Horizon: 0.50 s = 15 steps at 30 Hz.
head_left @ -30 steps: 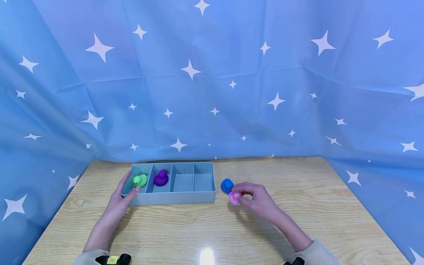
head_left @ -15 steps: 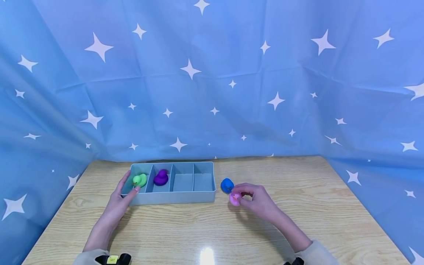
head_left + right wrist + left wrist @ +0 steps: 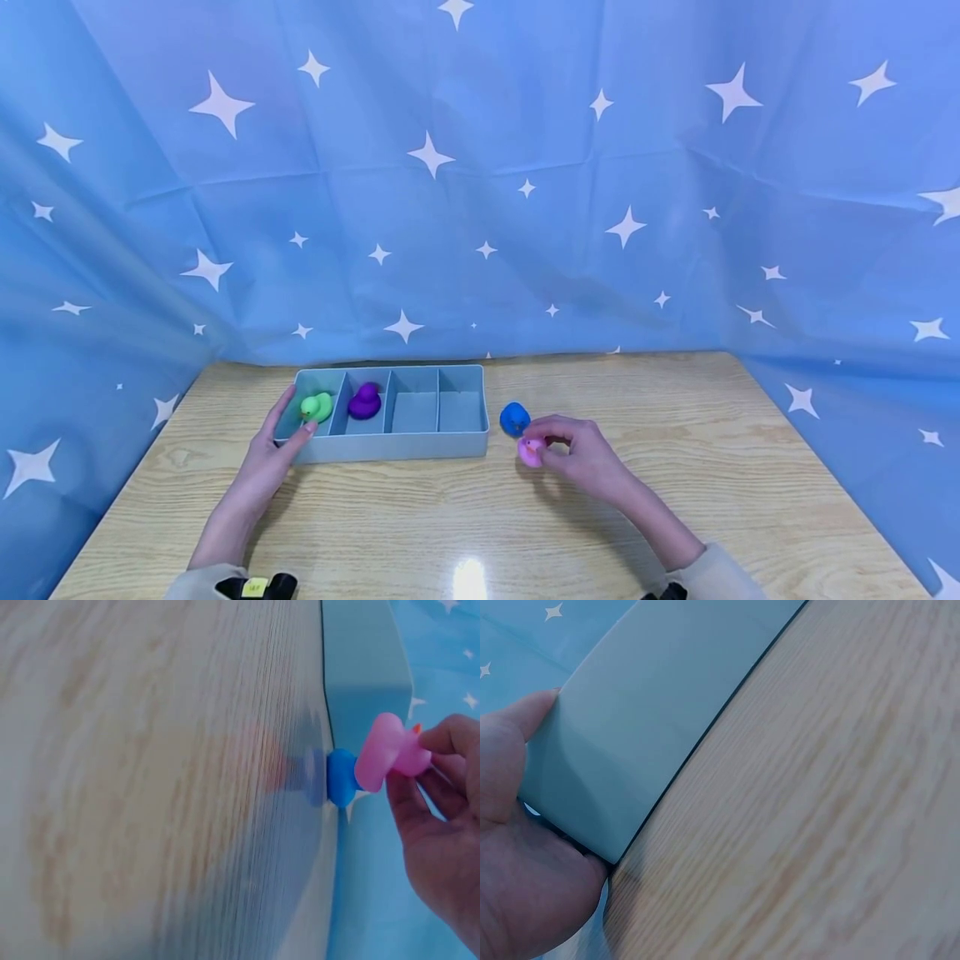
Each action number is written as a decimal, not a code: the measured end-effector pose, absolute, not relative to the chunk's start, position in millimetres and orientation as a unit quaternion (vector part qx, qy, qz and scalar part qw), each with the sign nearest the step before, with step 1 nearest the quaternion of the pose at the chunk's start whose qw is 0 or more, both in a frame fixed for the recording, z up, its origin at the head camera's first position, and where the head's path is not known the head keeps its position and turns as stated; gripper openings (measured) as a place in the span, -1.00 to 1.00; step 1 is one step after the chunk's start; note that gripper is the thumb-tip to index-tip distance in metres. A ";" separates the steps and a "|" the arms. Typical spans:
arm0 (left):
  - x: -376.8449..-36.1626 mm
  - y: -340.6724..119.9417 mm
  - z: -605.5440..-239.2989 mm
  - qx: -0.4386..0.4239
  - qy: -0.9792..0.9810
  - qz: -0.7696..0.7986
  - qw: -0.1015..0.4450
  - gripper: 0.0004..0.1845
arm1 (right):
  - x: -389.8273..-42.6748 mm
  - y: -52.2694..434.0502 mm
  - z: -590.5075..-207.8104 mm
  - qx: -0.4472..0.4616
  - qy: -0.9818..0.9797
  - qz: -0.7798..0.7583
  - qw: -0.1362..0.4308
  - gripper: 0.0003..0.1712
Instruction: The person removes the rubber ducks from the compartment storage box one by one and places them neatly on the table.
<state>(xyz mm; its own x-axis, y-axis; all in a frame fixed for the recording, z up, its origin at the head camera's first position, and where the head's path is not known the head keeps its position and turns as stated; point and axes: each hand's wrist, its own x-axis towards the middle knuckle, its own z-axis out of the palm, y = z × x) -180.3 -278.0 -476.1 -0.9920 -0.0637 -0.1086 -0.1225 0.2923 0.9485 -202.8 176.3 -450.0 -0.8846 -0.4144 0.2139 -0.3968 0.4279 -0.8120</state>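
A grey-blue divided box (image 3: 390,447) lies lengthwise on the table. My left hand (image 3: 268,460) holds its left end, thumb over the front rim; the left wrist view shows the box's front wall (image 3: 652,690) against that hand (image 3: 525,847). A green rubber duck (image 3: 318,407) sits in the leftmost compartment, a purple rubber duck (image 3: 365,402) in the one beside it. Right of the box, my right hand (image 3: 588,454) pinches a pink rubber duck (image 3: 529,452), seen raised off the table in the right wrist view (image 3: 384,750). Just behind it, a blue rubber duck (image 3: 514,419) stands on the table.
The two right compartments (image 3: 460,412) of the box show bare floors. Light wood table (image 3: 420,525) extends in front and to the right. A blue curtain with white stars (image 3: 480,183) hangs along the back and both sides.
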 end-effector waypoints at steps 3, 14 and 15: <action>-180.3 -278.1 -476.0 -0.057 0.802 0.593 0.025 -0.08 | -203.1 175.6 -449.3 -0.239 0.845 -0.478 0.009 -0.71; -180.5 -277.6 -474.9 -0.063 0.801 0.595 0.029 -0.08 | -204.4 176.2 -451.2 -0.245 0.842 -0.481 0.007 -0.72; -180.4 -277.5 -474.7 -0.064 0.801 0.594 0.029 -0.08 | -204.5 176.0 -451.0 -0.243 0.843 -0.480 0.007 -0.72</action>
